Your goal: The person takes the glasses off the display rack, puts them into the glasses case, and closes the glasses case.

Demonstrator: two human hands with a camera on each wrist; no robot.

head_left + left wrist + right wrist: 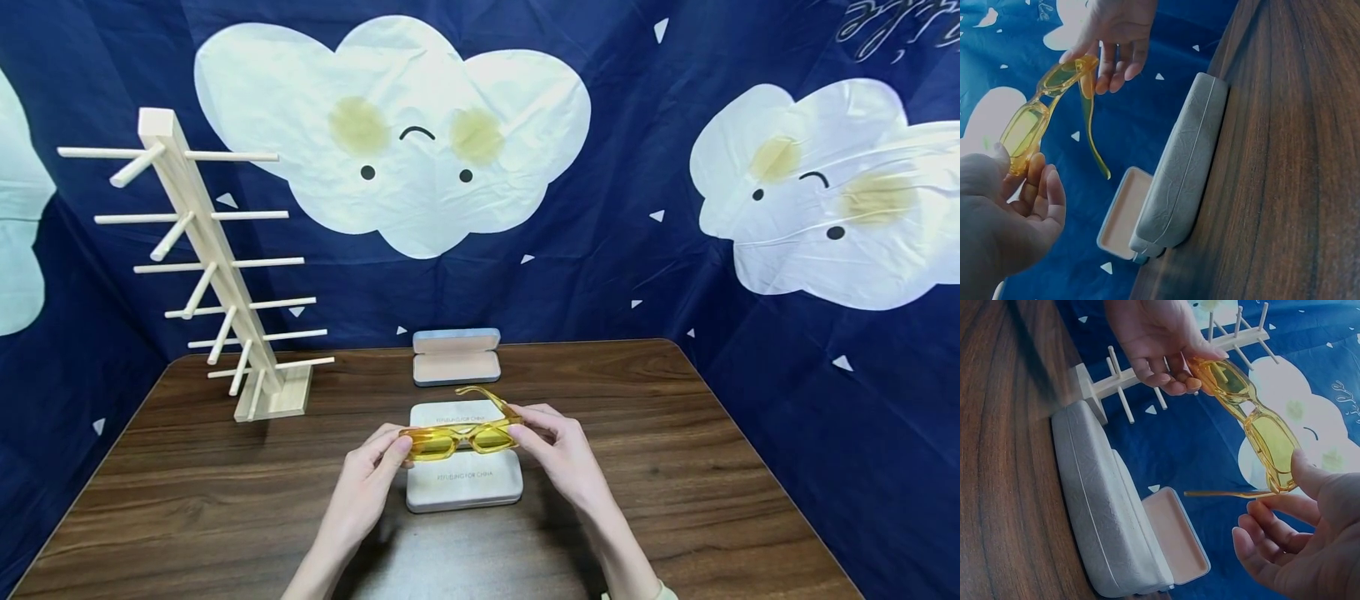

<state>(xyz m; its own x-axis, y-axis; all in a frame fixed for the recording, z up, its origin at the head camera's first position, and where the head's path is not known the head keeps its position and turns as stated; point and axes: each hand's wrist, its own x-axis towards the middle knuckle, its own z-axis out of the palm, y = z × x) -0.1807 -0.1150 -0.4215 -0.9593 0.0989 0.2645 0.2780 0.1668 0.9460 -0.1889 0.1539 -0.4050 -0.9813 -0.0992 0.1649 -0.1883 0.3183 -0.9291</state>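
Observation:
Yellow see-through sunglasses (491,438) are held level between both hands, above two closed pale glasses cases. My left hand (366,477) pinches one end of the frame between thumb and fingers. The other end is pinched by my right hand (564,457), its thumb by the lens. From the right-hand hinge one temple arm (1090,134) sticks out away from the lenses; the other lies folded behind them. Below, the nearer case (465,493) bears small printed lettering, and the farther case (431,411) is partly hidden behind the sunglasses.
An open glasses case (456,367) with a pinkish lining stands near the table's back edge. At the back left rises a wooden peg rack (213,258) with bare pegs. A dark blue cloth (622,308) with cloud prints hangs behind the brown wooden table (645,417).

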